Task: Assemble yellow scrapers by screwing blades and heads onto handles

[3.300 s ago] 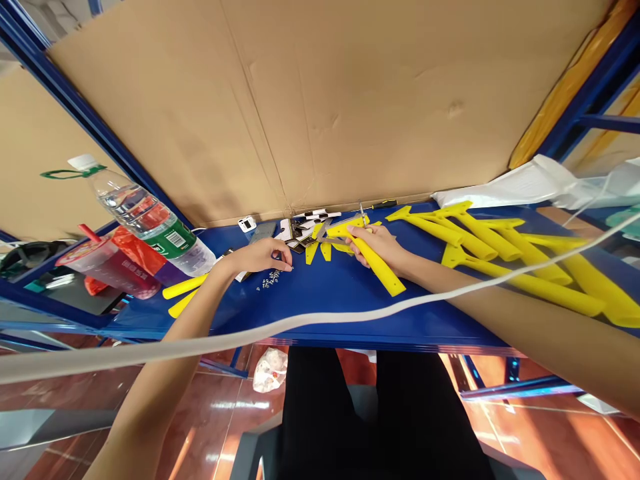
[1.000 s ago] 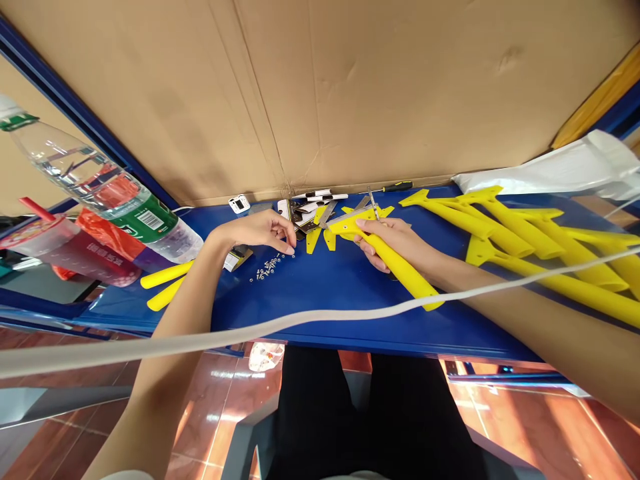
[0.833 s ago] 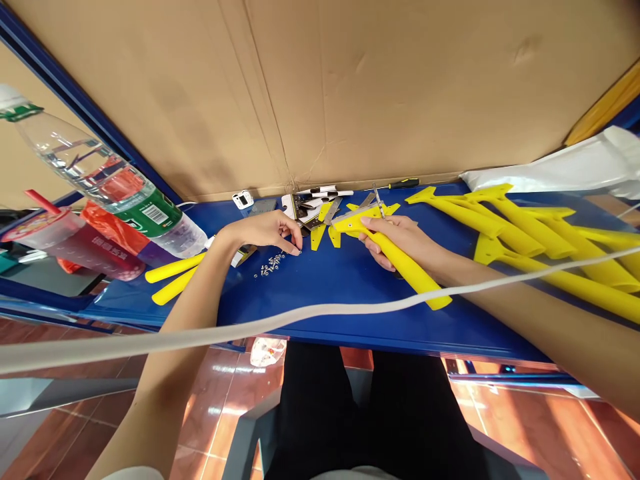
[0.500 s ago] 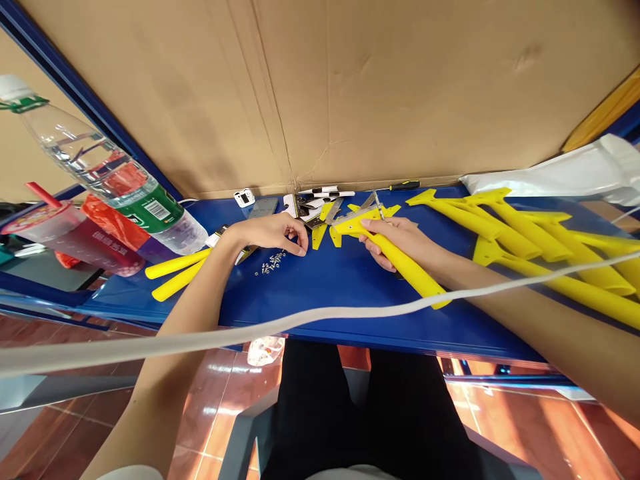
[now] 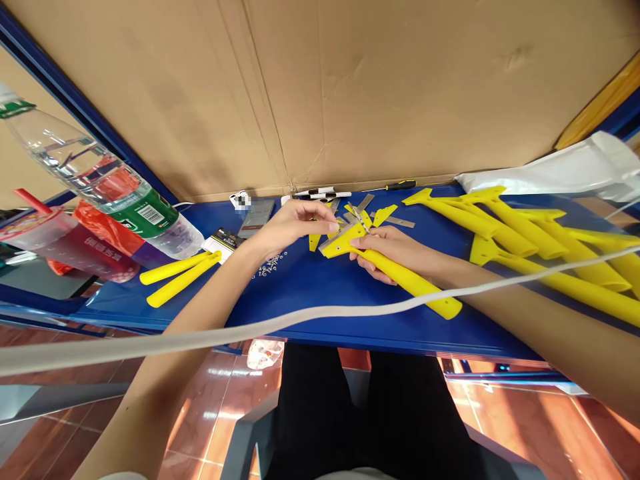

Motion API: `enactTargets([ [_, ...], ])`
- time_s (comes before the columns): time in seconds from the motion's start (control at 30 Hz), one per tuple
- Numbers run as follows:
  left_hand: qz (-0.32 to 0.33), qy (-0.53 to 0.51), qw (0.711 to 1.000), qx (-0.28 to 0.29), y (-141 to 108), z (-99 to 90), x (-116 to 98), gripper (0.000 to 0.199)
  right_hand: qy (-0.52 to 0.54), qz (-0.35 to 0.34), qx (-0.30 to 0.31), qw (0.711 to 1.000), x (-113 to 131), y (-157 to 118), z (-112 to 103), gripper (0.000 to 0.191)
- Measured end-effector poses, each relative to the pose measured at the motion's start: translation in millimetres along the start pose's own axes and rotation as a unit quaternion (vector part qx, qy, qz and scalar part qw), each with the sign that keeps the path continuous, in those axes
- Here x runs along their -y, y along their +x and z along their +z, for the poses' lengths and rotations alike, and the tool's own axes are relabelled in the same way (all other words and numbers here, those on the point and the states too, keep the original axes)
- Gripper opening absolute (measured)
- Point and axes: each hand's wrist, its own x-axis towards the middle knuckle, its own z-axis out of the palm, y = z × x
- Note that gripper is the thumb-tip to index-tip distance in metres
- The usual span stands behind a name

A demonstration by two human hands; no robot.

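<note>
My right hand [image 5: 383, 250] is wrapped round a yellow scraper [image 5: 415, 283], its handle slanting down to the right. A metal blade lies along the scraper's head, facing up-left. A slim silvery tool [image 5: 361, 221] sticks up from the same hand; its kind is unclear. My left hand [image 5: 295, 227] hovers beside the scraper head, thumb and forefinger curled together in a pinch. Whatever is between those fingertips is too small to make out. Small metal fasteners [image 5: 269, 265] lie scattered below my left wrist. Yellow clamp pieces [image 5: 384, 215] and loose blades [image 5: 400, 222] lie behind the hands.
Several yellow scraper handles [image 5: 560, 240] are piled at right. Two more handles [image 5: 183, 279], a water bottle [image 5: 145, 207] and a red drink cup [image 5: 85, 247] are at left. A screwdriver [image 5: 401, 185] lies by the cardboard. A white cable [image 5: 320, 312] crosses the foreground.
My left hand has moved right and up from beside the fasteners to the scraper head, its fingers now pinched. The scraper head has shifted slightly left and down; the slim tool tilts further left.
</note>
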Motion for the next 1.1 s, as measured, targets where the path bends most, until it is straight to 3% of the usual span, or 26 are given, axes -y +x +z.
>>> enactTargets([
  [0.1, 0.002, -0.019, 1.000, 0.002, 2, 21.3, 5, 0.032, -0.010, 0.001, 0.026, 1.000, -4, 0, -2, 0.028],
  [0.23, -0.026, -0.066, 0.997, 0.004, 1, 34.7, 12, 0.027, -0.025, 0.001, 0.044, 0.999, -8, 0, -2, 0.036],
  [0.5, -0.076, -0.157, 0.985, 0.012, -1, 40.5, 24, 0.025, -0.070, -0.014, 0.066, 0.995, -5, -2, 1, 0.038],
  [0.7, -0.107, -0.204, 0.973, 0.005, -1, 44.5, 18, 0.029, -0.096, -0.028, 0.063, 0.993, -11, 1, -2, 0.038],
  [1.1, -0.146, -0.232, 0.961, 0.011, -1, 44.9, 21, 0.035, -0.112, -0.019, 0.061, 0.992, -4, -4, 3, 0.037],
])
